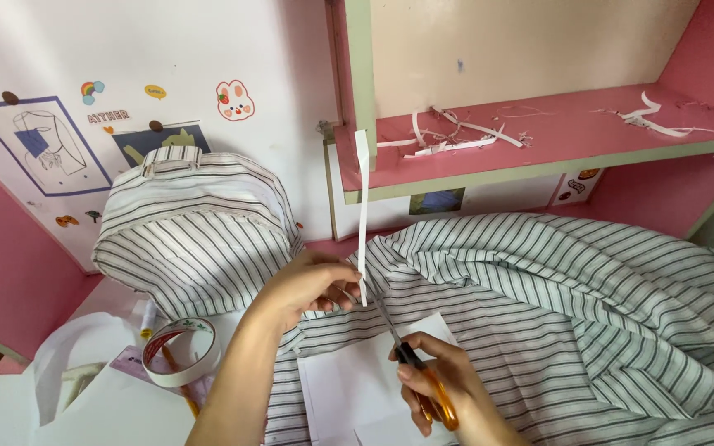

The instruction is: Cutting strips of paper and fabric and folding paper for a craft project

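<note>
Two hands busy: my left hand [311, 285] pinches the strip [362, 216] upright so it's taut; right hand [440, 380] grips scissors [411, 363], blades at strip's base, over striped cloth [572, 281].

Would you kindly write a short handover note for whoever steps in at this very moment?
Left hand: pinches the lower end of a long white tape strip that runs up to the pink shelf edge.
Right hand: holds orange-handled scissors, blades at the strip's lower end.
Striped fabric lies across the table, white paper on it; tape roll at left, striped bag behind.
Done: white offcut strips lie on the shelf.
Left: this strip is not yet cut through.
</note>
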